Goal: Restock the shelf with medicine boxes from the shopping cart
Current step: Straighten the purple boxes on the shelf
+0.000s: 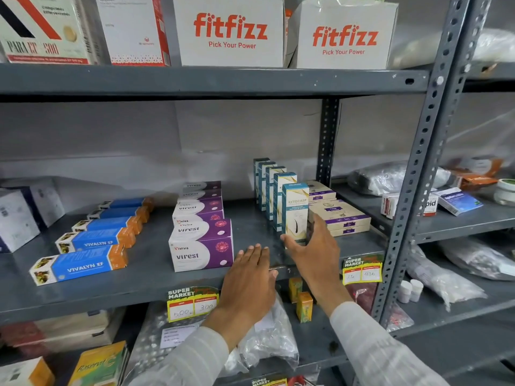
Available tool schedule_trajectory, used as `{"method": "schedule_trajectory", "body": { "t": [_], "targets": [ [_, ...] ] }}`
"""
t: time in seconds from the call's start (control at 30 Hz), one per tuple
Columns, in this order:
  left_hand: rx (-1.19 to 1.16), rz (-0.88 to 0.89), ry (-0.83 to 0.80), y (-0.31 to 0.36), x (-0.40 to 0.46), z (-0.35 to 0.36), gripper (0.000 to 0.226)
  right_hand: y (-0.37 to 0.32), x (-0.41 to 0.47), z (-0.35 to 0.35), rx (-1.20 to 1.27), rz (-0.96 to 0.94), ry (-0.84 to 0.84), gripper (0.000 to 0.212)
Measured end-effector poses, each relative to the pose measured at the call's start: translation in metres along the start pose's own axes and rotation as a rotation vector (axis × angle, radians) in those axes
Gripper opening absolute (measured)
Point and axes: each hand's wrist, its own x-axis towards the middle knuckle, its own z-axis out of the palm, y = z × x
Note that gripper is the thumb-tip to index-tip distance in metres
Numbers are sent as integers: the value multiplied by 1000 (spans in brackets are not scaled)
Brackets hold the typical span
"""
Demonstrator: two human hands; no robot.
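Right hand (315,246) has its grip around the tall teal-and-white KETOCASP carton (294,213), thumb on its left edge, standing upright at the front of a matching row, centre-right of the frame on the grey metal shelf (145,277). Left hand (249,277) lies flat and open, palm down on the shelf edge, lower centre, holding nothing.

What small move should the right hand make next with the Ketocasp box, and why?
Probably open the right hand and draw it back. The Ketocasp box already stands upright on the shelf, at the front of its row, so likely little remains.
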Motion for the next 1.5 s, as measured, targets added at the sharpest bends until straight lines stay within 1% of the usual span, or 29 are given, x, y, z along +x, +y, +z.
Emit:
{"method": "schedule_trajectory", "body": {
  "t": [0.07, 0.13, 0.17, 0.23, 0.27, 0.3, 0.33, 0.37, 0.4, 0.43, 0.47, 0.5, 0.53, 0.6, 0.63, 0.67, 0.87, 0.97, 1.17, 1.37, 1.43, 1.5],
  "targets": [
    [-181, 16, 94, -1, -8, -17, 58, -2, -6, -5, 65, -21, 102, 70],
    [-317, 48, 260, -8, -24, -39, 49, -9, -14, -11, 94, -90, 183, 50],
    [-363, 50, 358, -16, -32, -48, 43, -15, -18, -12, 109, -124, 185, 38],
    [-423, -4, 606, -42, -49, -60, 34, -26, -24, -7, 133, -188, 96, 20],
    [-435, -66, 714, -58, -57, -64, 34, -31, -27, -1, 139, -207, 7, 18],
    [-459, -143, 781, -74, -63, -67, 34, -38, -30, 7, 147, -207, -108, 22],
    [-503, -233, 781, -89, -68, -68, 38, -45, -33, 15, 162, -190, -228, 32],
    [-567, -319, 718, -105, -70, -67, 45, -52, -37, 23, 179, -170, -327, 43],
    [-642, -388, 604, -116, -72, -70, 52, -58, -41, 31, 194, -159, -385, 52],
    [-738, -421, 466, -127, -71, -69, 57, -63, -44, 39, 204, -159, -414, 57],
    [-847, -423, 336, -133, -70, -71, 59, -68, -46, 45, 211, -164, -430, 58],
    [-966, -424, 252, -137, -67, -73, 57, -72, -48, 51, 216, -172, -434, 58],
    [-1063, -432, 207, -139, -64, -74, 53, -75, -48, 57, 225, -175, -426, 57],
    [-1179, -438, 174, -141, -57, -79, 40, -80, -45, 67, 239, -149, -404, 53],
    [-1237, -436, 151, -140, -53, -82, 37, -82, -43, 70, 245, -129, -402, 51],
    [-1272, -427, 126, -139, -51, -85, 39, -83, -41, 75, 260, -114, -403, 49],
    [-1264, -395, 65, -150, -44, -88, 81, -88, -34, 92, 272, -58, -395, 43],
    [-1293, -382, 50, -154, -41, -86, 93, -89, -32, 97, 260, -46, -384, 41],
    [-1320, -344, 34, -159, -37, -81, 90, -84, -30, 102, 254, -31, -367, 46],
    [-1325, -354, 35, -160, -33, -79, 91, -82, -31, 103, 244, -26, -367, 51],
    [-1327, -369, 68, -159, -35, -79, 92, -83, -35, 100, 254, -24, -363, 52],
    [-1314, -389, 151, -159, -41, -83, 89, -84, -41, 95, 274, -35, -312, 50]
  ]
}}
